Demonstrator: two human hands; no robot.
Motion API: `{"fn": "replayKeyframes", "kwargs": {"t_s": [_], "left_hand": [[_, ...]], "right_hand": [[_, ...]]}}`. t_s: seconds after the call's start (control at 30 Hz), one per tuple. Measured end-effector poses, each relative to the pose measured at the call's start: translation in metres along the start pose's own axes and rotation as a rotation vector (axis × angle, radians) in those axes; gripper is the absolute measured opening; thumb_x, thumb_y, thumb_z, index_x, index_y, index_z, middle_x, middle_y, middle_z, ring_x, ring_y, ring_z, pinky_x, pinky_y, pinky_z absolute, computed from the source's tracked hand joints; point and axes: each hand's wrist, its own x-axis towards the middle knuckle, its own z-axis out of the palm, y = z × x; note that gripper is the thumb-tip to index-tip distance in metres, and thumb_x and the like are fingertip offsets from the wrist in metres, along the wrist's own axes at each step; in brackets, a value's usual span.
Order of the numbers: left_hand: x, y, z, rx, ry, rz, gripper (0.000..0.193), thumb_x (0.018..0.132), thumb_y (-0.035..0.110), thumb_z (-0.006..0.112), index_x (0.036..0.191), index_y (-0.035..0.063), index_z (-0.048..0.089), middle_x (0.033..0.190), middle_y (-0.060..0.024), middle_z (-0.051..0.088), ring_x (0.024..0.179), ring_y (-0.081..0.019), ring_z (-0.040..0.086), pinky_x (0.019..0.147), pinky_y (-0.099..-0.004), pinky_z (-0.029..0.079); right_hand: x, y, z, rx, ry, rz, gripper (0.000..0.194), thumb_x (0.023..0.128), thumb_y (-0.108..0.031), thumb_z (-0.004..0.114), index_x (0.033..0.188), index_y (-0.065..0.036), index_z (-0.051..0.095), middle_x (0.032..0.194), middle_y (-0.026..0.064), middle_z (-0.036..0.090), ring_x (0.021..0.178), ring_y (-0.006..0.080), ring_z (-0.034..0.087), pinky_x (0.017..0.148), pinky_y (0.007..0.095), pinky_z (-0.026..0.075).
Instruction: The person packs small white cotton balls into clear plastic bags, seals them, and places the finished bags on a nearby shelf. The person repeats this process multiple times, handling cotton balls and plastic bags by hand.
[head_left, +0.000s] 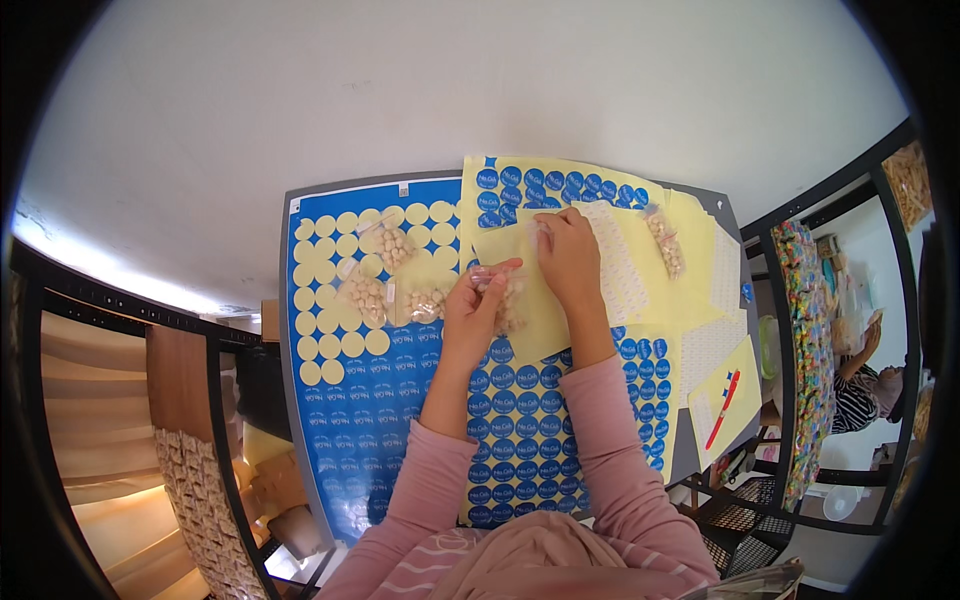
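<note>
My left hand (476, 304) is closed on the top edge of a clear plastic bag of small pale round pieces (512, 307). To its right, the fingertips of my right hand (566, 247) pinch a small whitish piece over a yellow backing sheet (544, 322); what that piece is cannot be made out. Three similar filled bags lie at the left, one higher up (393, 247), one lower (365, 298) and one close to my left hand (424, 301). Another filled bag (664, 244) rests at the upper right.
A blue sticker sheet (337, 450) and sheets of round blue stickers (525, 427) cover much of the grey table (697, 199). Sheets of small white labels (615, 262) and a red pen (724, 409) lie at the right. Beyond stand shelves of colourful packets (802, 360) and another person (862, 397).
</note>
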Motion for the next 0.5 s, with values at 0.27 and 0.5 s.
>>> {"fn": "replayKeyframes", "kwargs": {"t_s": [0.27,0.5], "left_hand": [[0.0,-0.001,-0.002,0.036,-0.01,-0.017,0.026,0.094,0.013,0.046,0.113,-0.0039,0.053,0.123,-0.0118,0.054,0.097,-0.0114,0.057,0.083,-0.0245,0.047],[0.002,-0.011,-0.002,-0.063,0.06,-0.014,0.016,0.092,0.015,0.052,0.099,0.0013,0.057,0.134,-0.0116,0.046,0.085,-0.0014,0.048,0.072,-0.0165,0.039]], "right_hand": [[0.004,-0.003,0.002,-0.002,0.045,0.003,0.009,0.076,-0.01,0.061,0.083,-0.005,0.064,0.085,0.0085,0.058,0.084,0.0284,0.056,0.074,0.037,0.046],[0.004,0.0,0.012,-0.085,0.129,-0.06,0.006,0.079,-0.011,0.058,0.082,-0.006,0.061,0.083,0.008,0.058,0.08,0.0286,0.056,0.069,0.0388,0.045]]}}
